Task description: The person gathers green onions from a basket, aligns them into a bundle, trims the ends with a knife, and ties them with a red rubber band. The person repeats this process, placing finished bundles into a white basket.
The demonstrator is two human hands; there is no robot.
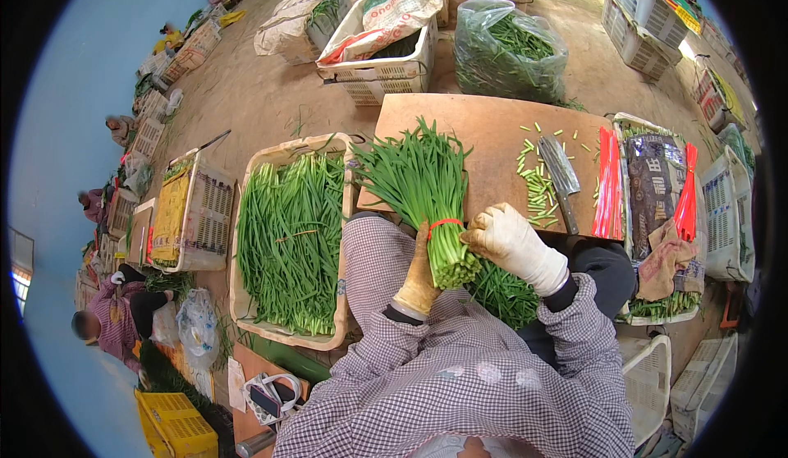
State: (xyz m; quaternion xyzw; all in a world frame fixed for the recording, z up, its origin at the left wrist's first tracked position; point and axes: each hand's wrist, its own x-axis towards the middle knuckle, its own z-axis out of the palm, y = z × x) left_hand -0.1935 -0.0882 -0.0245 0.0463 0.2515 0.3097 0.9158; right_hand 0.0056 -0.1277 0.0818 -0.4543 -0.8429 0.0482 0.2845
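Observation:
A bundle of long green leafy stalks, apparently garlic chives (pixel 418 181), leans over the near edge of a wooden board (pixel 431 106). My left hand (pixel 417 279), in a stained glove, is closed around its stem end from the left. A red tie (pixel 446 222) circles the stems just above the pale cut ends. At the right side of that tie is my right hand (pixel 514 242), in a white glove with soiled fingertips and curled fingers. Whether those fingers pinch the tie's end is hidden. More loose greens (pixel 505 298) lie below the bundle, at my lap.
On the board's right lie a cleaver (pixel 559 165), cut stem pieces (pixel 538 193) and red tie strips (pixel 608 193). A crate of greens (pixel 345 298) stands left. On the right, a sack (pixel 655 181) covers another crate. A plastic bag of greens (pixel 511 52) sits beyond; a person (pixel 117 316) sits far left.

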